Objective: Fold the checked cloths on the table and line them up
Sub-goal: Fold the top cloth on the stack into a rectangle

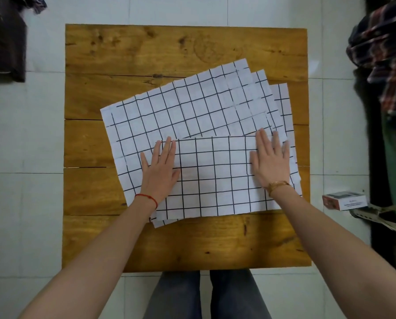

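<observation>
On the wooden table (128, 54), toward its near right part, lies a fanned stack of white checked cloths (180, 107), and the topmost folded cloth (215, 176) sits at the stack's near edge. Left hand (161, 166) and right hand (271, 161) both press flat on that folded cloth, fingers straight, gripping nothing. Right of the table, a small box (344, 200) rests on the tiled floor (24, 203).

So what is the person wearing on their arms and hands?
No sleeves show: both forearms are bare right up to the picture's edge. The left hand has a thin red string bracelet round its wrist. The right hand has a gold-coloured band, maybe a watch or a bracelet, on its wrist. No rings or gloves show on either hand.
</observation>
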Demonstrator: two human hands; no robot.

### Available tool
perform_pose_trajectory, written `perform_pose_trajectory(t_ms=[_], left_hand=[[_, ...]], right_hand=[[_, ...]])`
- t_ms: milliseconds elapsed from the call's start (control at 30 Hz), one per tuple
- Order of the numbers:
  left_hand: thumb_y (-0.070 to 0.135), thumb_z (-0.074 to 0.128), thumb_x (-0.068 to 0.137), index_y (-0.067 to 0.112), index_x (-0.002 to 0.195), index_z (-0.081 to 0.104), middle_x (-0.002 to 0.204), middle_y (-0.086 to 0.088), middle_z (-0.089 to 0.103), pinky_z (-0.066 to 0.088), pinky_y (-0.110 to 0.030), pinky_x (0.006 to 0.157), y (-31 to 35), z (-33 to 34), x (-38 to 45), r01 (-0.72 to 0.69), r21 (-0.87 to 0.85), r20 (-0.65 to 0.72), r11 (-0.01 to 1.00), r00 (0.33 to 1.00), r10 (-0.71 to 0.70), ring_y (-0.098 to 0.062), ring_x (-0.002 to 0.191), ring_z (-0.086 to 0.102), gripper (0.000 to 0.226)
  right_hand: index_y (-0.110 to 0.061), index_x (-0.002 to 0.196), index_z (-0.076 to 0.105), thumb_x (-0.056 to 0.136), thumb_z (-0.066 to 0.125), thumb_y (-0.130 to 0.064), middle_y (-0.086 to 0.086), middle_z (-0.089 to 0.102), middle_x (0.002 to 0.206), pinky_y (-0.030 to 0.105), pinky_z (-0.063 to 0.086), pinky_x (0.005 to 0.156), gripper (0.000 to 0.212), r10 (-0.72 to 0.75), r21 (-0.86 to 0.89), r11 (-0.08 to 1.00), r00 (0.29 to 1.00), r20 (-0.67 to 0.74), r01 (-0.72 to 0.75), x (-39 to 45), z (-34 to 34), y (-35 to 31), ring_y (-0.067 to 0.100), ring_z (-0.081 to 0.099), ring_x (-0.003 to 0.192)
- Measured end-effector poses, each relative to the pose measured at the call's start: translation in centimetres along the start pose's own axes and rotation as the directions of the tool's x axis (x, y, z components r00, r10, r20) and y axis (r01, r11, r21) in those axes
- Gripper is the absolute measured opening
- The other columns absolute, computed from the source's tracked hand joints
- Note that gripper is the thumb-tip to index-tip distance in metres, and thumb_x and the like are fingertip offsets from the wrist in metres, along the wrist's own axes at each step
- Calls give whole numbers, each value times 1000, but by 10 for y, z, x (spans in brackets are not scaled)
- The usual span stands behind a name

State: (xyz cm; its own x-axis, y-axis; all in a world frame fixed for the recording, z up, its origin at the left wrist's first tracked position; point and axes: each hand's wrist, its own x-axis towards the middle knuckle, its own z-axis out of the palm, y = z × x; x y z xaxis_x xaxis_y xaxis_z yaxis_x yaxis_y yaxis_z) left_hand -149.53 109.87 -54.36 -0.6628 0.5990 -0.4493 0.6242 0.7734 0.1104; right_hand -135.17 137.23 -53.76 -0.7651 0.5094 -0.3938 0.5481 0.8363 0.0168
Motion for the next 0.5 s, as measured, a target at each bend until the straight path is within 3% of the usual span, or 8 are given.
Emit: perform_pose_trajectory(t_ms=[67,167,267,367,433,500], left_hand=[[44,37,98,18,153,-13,161,1,-16,9,-62,116,1,-2,0,0,-5,13,1000,1000,0,-24,149,-9,78],[42,39,98,18,153,-11,162,-1,-15,10,-60,117,3,-6,0,1,0,27,1000,1000,-1,-26,149,-9,78],[31,48,97,15,154,8,162,-8,4,15,-52,119,8,-13,-6,20,-155,-98,988,994,-36,-29,149,5,72],[21,59,90,12,138,42,140,-10,43,42,-40,103,16,-18,-24,145,-441,-290,886,911,-293,-27,127,40,51],[23,62,87,11,125,49,122,-9,51,46,-37,90,22,-17,-34,309,-580,-227,753,827,-514,-26,111,47,42],[27,66,86,10,119,51,113,-10,55,47,-40,88,26,-14,-40,466,-659,-52,590,754,-654,-27,108,50,40]], right_hand=[[-22,153,-3,101,14,-43,-5,-2,161,52,-1,119,59,76,8,997,997,3,-76,0,-1,19,24,-8,148],[-21,153,-3,101,16,-44,-3,-2,161,53,1,119,60,59,-17,998,998,17,-59,0,-4,32,25,-8,148],[-16,153,5,100,27,-40,4,6,161,51,1,119,62,34,45,998,998,-52,-32,-2,-12,21,30,0,148],[-11,149,25,94,46,-32,12,32,152,48,22,116,62,-76,130,987,987,-140,95,-13,-20,-2,33,25,141],[-11,144,34,90,52,-29,12,44,141,46,35,107,60,-185,111,973,972,-146,202,-20,-20,-20,32,38,130],[-11,142,37,87,58,-29,11,49,132,43,42,101,62,-262,92,958,959,-108,272,-27,-18,-37,30,45,121]])
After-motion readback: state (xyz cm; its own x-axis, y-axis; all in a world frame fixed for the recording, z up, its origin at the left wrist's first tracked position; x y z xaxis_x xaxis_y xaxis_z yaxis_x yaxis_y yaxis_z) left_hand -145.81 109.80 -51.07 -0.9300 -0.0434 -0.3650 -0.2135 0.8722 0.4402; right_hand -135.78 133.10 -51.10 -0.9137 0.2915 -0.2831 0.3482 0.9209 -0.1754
